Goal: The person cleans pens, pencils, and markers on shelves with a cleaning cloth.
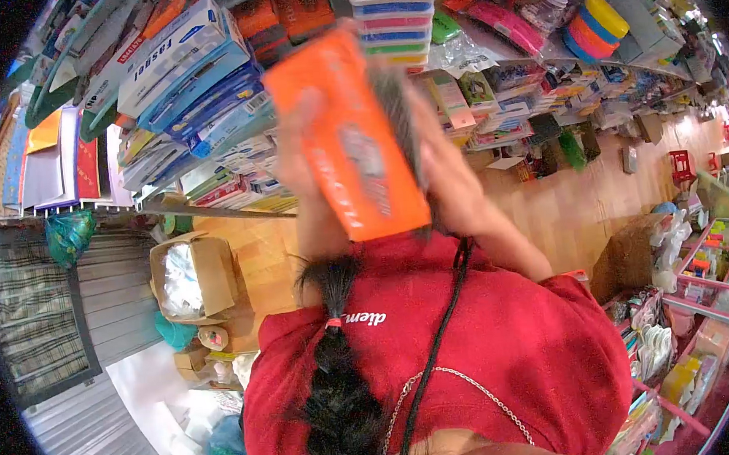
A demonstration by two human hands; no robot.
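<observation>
An orange cardboard box [359, 143] with white lettering and a printed picture is raised in front of my chest, tilted and blurred by motion. My left hand [297, 139] grips its left side, the fingers smeared. On the other side my right hand [449, 167] is closed around the right side, where a dark, blurred strip [398, 102] shows between hand and orange face. Just beyond the box, a stack of flat coloured cases [394, 18] and more orange boxes [294, 8] sit on the shelf.
Blue and white Faspel boxes [184, 62] stand on the shelf at left. An open carton [216, 276] sits on the wooden floor [266, 272]. Coloured tape-like rolls [596, 29] lie at upper right. A pink-framed rack [712, 305] with goods stands at right.
</observation>
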